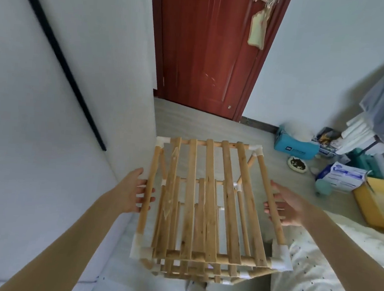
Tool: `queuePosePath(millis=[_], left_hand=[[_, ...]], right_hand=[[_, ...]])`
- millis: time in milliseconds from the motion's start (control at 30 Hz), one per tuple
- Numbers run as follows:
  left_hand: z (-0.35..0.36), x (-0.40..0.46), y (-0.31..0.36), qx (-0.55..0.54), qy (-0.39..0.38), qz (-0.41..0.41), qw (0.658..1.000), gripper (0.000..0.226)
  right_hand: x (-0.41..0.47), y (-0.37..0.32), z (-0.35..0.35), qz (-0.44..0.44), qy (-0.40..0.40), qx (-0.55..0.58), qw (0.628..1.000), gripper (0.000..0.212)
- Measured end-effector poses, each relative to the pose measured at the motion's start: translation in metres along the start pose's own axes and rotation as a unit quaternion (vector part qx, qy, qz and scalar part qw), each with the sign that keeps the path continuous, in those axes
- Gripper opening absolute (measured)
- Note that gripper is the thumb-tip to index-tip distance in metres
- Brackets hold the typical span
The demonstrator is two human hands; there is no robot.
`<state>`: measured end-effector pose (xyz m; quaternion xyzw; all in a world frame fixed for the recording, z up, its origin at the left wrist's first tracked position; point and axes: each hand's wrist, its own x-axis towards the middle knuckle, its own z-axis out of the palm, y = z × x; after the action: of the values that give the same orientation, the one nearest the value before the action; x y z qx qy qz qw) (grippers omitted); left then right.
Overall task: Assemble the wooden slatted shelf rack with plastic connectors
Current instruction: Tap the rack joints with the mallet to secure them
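Observation:
The wooden slatted rack (204,203) stands on the floor in front of me, seen from above, with its top shelf of several slats and lower tiers visible through the gaps. White plastic connectors (281,258) join the round rods at the corners. My left hand (132,191) is at the left side rod, fingers straight and reaching under it. My right hand (289,206) is at the right side rod, fingers straight behind it. Neither hand curls round a rod.
A white wall (49,134) runs close along the left. A red-brown door (207,50) is ahead. To the right lie a blue box (294,146), packets (342,175), a yellow box (379,203) and a spotted white fabric (327,275).

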<state>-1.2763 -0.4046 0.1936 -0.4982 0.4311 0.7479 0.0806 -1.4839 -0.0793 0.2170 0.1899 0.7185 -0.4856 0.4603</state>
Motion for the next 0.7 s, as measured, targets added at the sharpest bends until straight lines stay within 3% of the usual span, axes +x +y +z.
queuePosePath(millis=[333, 600, 700], left_hand=[[0.083, 0.130, 0.191, -0.019, 0.028, 0.024, 0.999, 0.052], [0.136, 0.229, 0.333, -0.069, 0.042, 0.019, 0.997, 0.035], [0.142, 0.280, 0.390, -0.079, 0.059, 0.008, 0.995, 0.043]], right_hand=[[0.128, -0.246, -0.028, -0.011, -0.044, -0.064, 0.997, 0.057], [0.236, -0.437, -0.016, -0.018, -0.026, -0.103, 0.994, 0.062], [0.282, -0.506, 0.001, -0.022, -0.014, -0.114, 0.993, 0.062]])
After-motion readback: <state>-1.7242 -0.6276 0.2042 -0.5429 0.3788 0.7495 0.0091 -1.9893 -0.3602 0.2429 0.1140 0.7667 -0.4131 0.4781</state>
